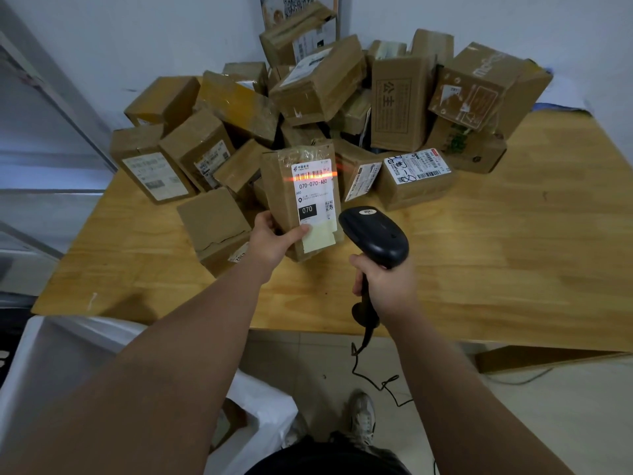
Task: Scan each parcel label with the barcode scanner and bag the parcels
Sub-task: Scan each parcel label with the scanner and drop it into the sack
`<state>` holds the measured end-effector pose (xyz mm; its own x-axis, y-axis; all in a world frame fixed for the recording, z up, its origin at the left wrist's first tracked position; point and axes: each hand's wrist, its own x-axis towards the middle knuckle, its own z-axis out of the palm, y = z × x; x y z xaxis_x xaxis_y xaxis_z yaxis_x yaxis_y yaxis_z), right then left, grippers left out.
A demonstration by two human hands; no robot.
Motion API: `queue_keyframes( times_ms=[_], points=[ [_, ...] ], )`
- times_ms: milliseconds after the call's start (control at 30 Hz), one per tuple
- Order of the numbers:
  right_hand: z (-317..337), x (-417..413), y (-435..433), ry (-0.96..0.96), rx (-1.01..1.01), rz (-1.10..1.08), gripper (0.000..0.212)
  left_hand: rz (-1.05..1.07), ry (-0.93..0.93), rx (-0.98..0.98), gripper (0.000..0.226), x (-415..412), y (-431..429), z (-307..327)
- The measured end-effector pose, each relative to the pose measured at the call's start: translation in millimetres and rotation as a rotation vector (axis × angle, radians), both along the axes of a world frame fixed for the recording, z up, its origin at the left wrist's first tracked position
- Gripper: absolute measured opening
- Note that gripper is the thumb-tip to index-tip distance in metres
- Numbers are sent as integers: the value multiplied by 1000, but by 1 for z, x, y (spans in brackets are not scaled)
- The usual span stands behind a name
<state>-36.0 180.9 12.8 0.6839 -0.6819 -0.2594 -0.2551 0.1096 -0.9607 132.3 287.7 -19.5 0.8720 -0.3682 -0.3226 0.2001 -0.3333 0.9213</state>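
Parcel [310,195], just one, in left hand [270,240]; one scanner [375,234] in right hand [387,284].

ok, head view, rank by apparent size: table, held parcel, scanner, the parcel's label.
1. table
2. held parcel
3. scanner
4. label
Scanner versus label is fairly close; the scanner sits nearer the camera, so that pair is unsure.

A wooden table [513,241] with a pale plywood top is set into the corner of a white wall [137,36]; a printed poster [274,10] is fixed to that wall, its lower part hidden; a blue sheet [555,108] is glimpsed past the table's far right edge; beige floor tiles [291,358] are seen below the near edge; a thin grey cable [520,383] is laid across them; a grey metal frame [51,97] is seen at left.
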Motion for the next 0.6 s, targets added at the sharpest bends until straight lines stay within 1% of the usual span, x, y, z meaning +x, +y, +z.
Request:
queue_keyframes(
  times_ms=[100,267,400,500,600],
  points=[
    [0,0,-1,-12,-3,-1,32,0,1,-5,81,-1,0,1],
    [3,0,-3,-25,-23,2,38,-7,-12,5,83,-1,2,2],
    [4,0,-6,-15,-16,13,40,-1,-30,3,82,-2,4,3],
    [8,6,-9,55,-6,60,31,-10,-47,6,82,-4,6,5],
    [27,19,-22,110,75,67,24,-59,-55,34,81,-6,5,10]
  ],
)
